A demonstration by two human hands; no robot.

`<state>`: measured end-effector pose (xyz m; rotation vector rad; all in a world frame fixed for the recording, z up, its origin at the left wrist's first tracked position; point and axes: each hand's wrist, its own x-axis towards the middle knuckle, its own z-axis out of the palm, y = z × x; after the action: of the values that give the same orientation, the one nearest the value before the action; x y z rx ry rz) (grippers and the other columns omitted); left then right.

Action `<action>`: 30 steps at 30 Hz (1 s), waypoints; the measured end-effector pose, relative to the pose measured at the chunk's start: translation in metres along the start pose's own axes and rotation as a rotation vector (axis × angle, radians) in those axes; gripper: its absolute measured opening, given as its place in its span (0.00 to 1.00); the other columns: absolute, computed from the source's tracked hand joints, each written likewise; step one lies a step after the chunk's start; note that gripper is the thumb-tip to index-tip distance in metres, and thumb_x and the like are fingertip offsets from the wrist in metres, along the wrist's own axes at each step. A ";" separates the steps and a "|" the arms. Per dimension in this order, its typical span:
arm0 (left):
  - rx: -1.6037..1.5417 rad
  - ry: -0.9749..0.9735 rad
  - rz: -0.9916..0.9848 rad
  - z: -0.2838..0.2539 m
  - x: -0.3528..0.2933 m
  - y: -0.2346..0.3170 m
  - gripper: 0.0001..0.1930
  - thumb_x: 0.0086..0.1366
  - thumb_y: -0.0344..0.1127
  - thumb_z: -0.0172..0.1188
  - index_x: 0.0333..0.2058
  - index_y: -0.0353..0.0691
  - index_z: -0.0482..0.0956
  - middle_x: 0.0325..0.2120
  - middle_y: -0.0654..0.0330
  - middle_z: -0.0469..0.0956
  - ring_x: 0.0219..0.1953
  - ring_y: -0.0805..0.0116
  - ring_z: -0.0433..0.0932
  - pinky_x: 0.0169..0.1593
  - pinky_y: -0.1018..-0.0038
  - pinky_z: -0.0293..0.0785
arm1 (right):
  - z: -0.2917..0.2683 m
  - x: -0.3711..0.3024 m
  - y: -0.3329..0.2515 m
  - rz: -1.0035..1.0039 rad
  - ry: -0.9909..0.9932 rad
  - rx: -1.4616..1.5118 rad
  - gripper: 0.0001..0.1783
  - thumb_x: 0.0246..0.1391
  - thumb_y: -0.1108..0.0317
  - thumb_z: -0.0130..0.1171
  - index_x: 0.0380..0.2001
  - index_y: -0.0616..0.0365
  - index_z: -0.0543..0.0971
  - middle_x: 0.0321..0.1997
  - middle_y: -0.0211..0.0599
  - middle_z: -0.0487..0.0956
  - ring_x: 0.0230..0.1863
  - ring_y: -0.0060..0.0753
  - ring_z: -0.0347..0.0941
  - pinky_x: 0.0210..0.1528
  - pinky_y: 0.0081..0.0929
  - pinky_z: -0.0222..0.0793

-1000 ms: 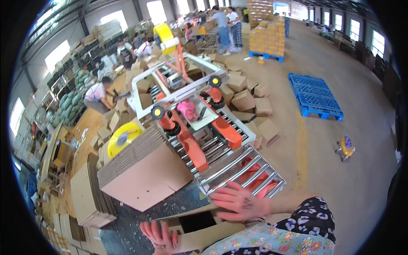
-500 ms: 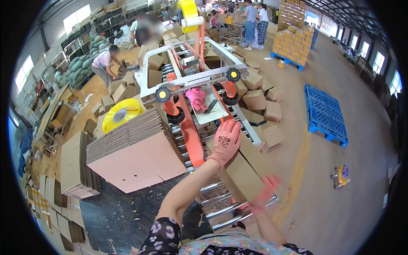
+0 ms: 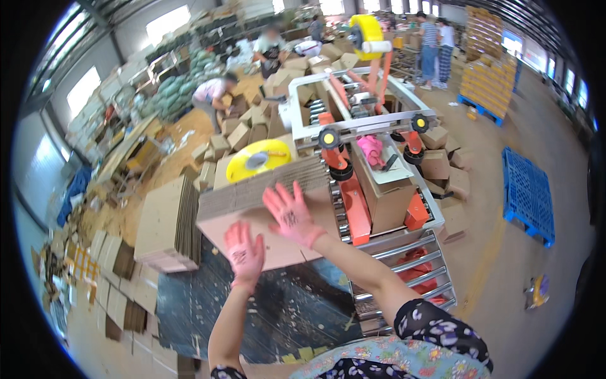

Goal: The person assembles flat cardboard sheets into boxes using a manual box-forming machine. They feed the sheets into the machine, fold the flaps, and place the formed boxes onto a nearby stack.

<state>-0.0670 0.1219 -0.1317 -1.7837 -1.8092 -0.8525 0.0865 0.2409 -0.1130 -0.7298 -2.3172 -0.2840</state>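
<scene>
Whereas half a second ago I had both hands at the box on the rollers, my left hand [image 3: 245, 258] and right hand [image 3: 291, 218] are now wide, fingers apart, at the front of the cardboard stack [image 3: 284, 254]; I cannot tell whether they touch it. Dark table [image 3: 252, 316] gives me room from the stack's lower edge to the rollers [image 3: 410, 261], and beyond, the box [image 3: 391, 205] stands between orange rails [image 3: 355, 208].

Gloves [image 3: 290, 216] are pink, the cardboard stack [image 3: 279, 247] pinkish tan, the tape roll [image 3: 273, 157] yellow, the apron [image 3: 404, 361] floral blue.
</scene>
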 end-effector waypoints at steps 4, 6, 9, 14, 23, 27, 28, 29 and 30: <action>-0.124 -0.320 0.085 -0.063 0.016 -0.044 0.23 0.65 0.42 0.55 0.55 0.36 0.69 0.52 0.45 0.72 0.56 0.46 0.68 0.61 0.55 0.60 | -0.019 -0.026 -0.027 -0.183 -0.034 0.183 0.25 0.51 0.49 0.59 0.50 0.48 0.74 0.66 0.33 0.66 0.69 0.39 0.55 0.69 0.65 0.37; -0.230 -0.545 -0.026 -0.058 0.028 -0.051 0.24 0.64 0.44 0.57 0.54 0.36 0.70 0.50 0.46 0.74 0.54 0.49 0.71 0.57 0.59 0.65 | -0.010 -0.053 -0.043 -0.136 0.050 0.470 0.16 0.48 0.55 0.61 0.39 0.49 0.75 0.58 0.33 0.70 0.65 0.34 0.60 0.70 0.54 0.43; -0.021 -0.642 -0.342 -0.071 0.039 -0.084 0.26 0.61 0.49 0.60 0.53 0.38 0.72 0.47 0.48 0.75 0.49 0.50 0.75 0.49 0.61 0.71 | -0.080 -0.075 -0.059 -0.216 -0.039 0.688 0.08 0.45 0.64 0.60 0.27 0.54 0.73 0.42 0.32 0.77 0.56 0.38 0.70 0.64 0.44 0.56; -0.057 -0.553 -0.133 -0.128 -0.020 -0.006 0.14 0.57 0.47 0.62 0.30 0.42 0.74 0.27 0.56 0.74 0.30 0.56 0.75 0.34 0.60 0.69 | -0.201 -0.141 -0.009 -0.447 -0.355 1.265 0.14 0.48 0.64 0.57 0.15 0.56 0.69 0.20 0.38 0.70 0.29 0.46 0.70 0.39 0.42 0.65; -0.304 -0.814 0.577 -0.209 -0.026 0.112 0.15 0.63 0.43 0.56 0.45 0.42 0.76 0.47 0.47 0.72 0.49 0.47 0.70 0.48 0.57 0.67 | -0.179 -0.167 -0.086 -0.235 -0.844 1.040 0.18 0.59 0.59 0.51 0.47 0.58 0.74 0.50 0.43 0.75 0.52 0.45 0.72 0.52 0.39 0.69; -0.308 -0.651 0.545 -0.190 -0.058 0.094 0.26 0.63 0.44 0.53 0.59 0.41 0.69 0.59 0.46 0.65 0.62 0.42 0.60 0.62 0.48 0.56 | -0.167 -0.181 -0.077 -0.223 -0.007 0.417 0.22 0.57 0.59 0.54 0.54 0.55 0.72 0.60 0.40 0.71 0.61 0.47 0.66 0.58 0.53 0.60; -0.296 -0.627 0.456 -0.163 -0.074 0.091 0.30 0.62 0.46 0.54 0.61 0.41 0.66 0.61 0.44 0.61 0.64 0.40 0.56 0.63 0.44 0.50 | -0.185 -0.172 -0.065 -0.156 0.025 0.250 0.23 0.56 0.58 0.56 0.54 0.55 0.72 0.61 0.40 0.70 0.61 0.46 0.66 0.58 0.55 0.59; -0.281 -0.601 0.429 -0.159 -0.067 0.099 0.29 0.62 0.46 0.53 0.60 0.40 0.67 0.59 0.43 0.62 0.62 0.40 0.57 0.64 0.42 0.49 | -0.188 -0.175 -0.048 0.012 0.096 0.209 0.23 0.56 0.58 0.56 0.53 0.56 0.73 0.60 0.41 0.71 0.60 0.47 0.67 0.58 0.54 0.60; -0.239 -0.413 0.477 -0.156 -0.069 0.099 0.28 0.63 0.45 0.53 0.59 0.40 0.67 0.58 0.42 0.62 0.62 0.39 0.57 0.63 0.41 0.49 | -0.187 -0.175 -0.029 0.176 0.169 0.193 0.23 0.55 0.58 0.57 0.51 0.58 0.74 0.60 0.43 0.72 0.58 0.47 0.68 0.59 0.52 0.61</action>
<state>0.0195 -0.0399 -0.0600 -2.5578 -1.4327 -0.5518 0.2789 0.0708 -0.0908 -0.7748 -2.0720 -0.0391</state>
